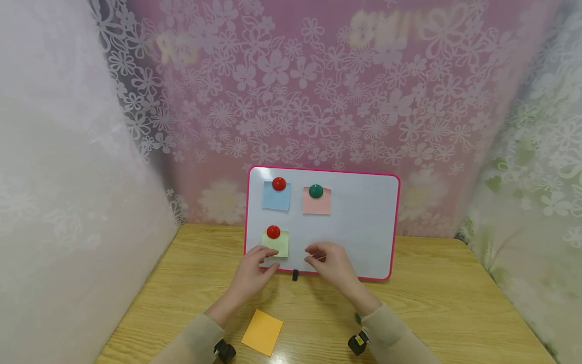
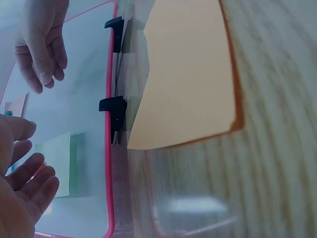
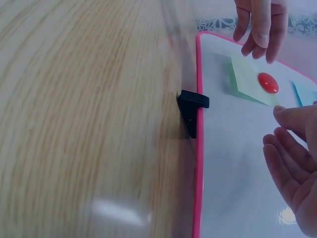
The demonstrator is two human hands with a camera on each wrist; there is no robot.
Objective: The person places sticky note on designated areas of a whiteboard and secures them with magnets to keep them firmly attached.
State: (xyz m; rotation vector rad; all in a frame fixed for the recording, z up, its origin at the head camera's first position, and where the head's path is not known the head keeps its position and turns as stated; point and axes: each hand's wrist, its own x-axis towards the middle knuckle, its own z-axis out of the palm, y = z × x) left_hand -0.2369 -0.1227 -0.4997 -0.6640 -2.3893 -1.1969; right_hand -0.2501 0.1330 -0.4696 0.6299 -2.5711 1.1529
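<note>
A pink-edged whiteboard (image 1: 359,222) leans upright on the table. Under a red magnet (image 1: 273,232) a pale green sticky note (image 1: 282,247) hangs at its lower left. My left hand (image 1: 253,268) is at that note's lower edge, fingers loosely spread and holding nothing. To the right of the note, my right hand (image 1: 334,263) hovers before the board, fingers relaxed and bent, with nothing between them. Higher up are a blue note (image 1: 275,199) with a red magnet (image 1: 279,183) and a pink note (image 1: 317,206) with a green magnet (image 1: 316,191).
An orange sticky note (image 1: 262,332) lies on the wooden table (image 1: 432,298) between my forearms. Black stand clips (image 2: 114,106) hold the board's bottom edge. A dark green magnet (image 1: 358,318) shows partly behind my right sleeve. Floral curtains (image 1: 318,101) surround the table.
</note>
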